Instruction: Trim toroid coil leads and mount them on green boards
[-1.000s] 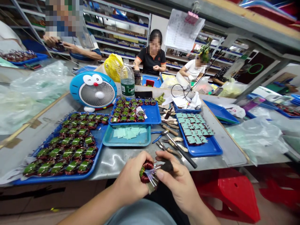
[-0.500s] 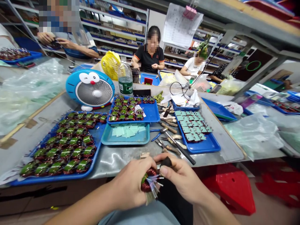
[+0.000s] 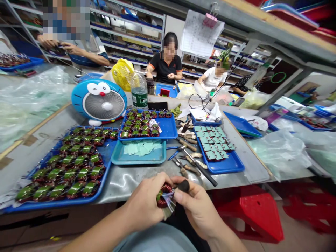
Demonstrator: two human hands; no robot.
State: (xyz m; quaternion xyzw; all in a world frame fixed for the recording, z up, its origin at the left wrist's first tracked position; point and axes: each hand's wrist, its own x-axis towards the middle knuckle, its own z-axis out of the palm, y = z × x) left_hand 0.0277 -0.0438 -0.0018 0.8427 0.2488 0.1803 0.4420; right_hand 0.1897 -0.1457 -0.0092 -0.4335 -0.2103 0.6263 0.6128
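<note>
My left hand [image 3: 149, 196] is closed around a toroidal coil [image 3: 166, 192] wound with copper-red wire, with a green patch on its side. A bundle of pale wire leads [image 3: 170, 203] sticks out of it toward my right hand. My right hand [image 3: 195, 201] is curled against the coil, thumb and fingers pinched at the leads. A dark, blunt piece [image 3: 184, 185] shows at its fingertips; whether it is a finger cover or a held object is unclear. Both hands are over my lap, just before the bench edge.
A blue tray [image 3: 105, 175] of green-topped coils lies left, a second coil tray [image 3: 168, 127] behind. A teal tray [image 3: 139, 160] holds green cards; a right-hand tray [image 3: 231, 167] holds card-topped coils. Between are a hammer [image 3: 202, 168] and pliers [image 3: 181, 162]. A red stool [image 3: 254, 210] stands right. Co-workers sit opposite.
Both hands have shifted slightly, still on the coil. My right thumb has come nearer the leads, and fewer lead ends show. The whole view has shifted a little.
</note>
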